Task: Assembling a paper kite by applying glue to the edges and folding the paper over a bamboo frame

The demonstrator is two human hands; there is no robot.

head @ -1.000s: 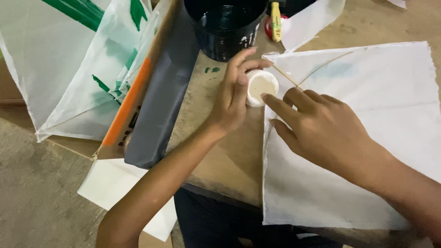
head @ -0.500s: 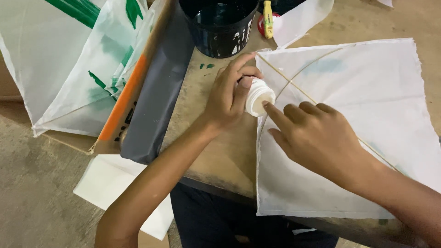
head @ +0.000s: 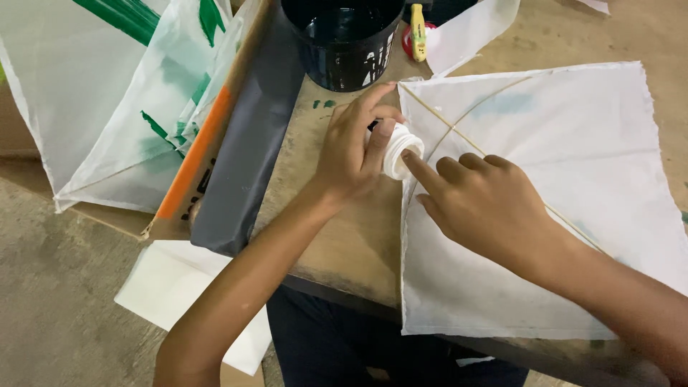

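Left hand (head: 355, 154): curled around a small white jar (head: 398, 150), thumb and fingers holding its sides; the jar is tipped on its side, its open mouth turned to the right.
Right hand (head: 481, 204): resting on the white kite (head: 545, 193); forefinger stretched out with its tip at the mouth of the jar; the other fingers folded in loosely, holding nothing.
Jar: at the left edge of the kite, just above the wooden table (head: 351, 236); near the black bucket (head: 347, 39).
Kite: white sheet lying flat on the table; thin sticks (head: 459, 129) crossing over it, one straight and one bowed; faint green smudges near its top.
Bucket: black, standing at the top edge of the table, well above the hands.
Beside the bucket: a yellow and red thing (head: 416, 32), too small to tell what it is.
Left side: a grey sheet (head: 247, 143) with an orange strip (head: 193, 154) leaning on the table edge; more kites (head: 107, 100), white with green marks, stacked beyond it.
Floor: a white sheet (head: 186, 301) lying below the left forearm.
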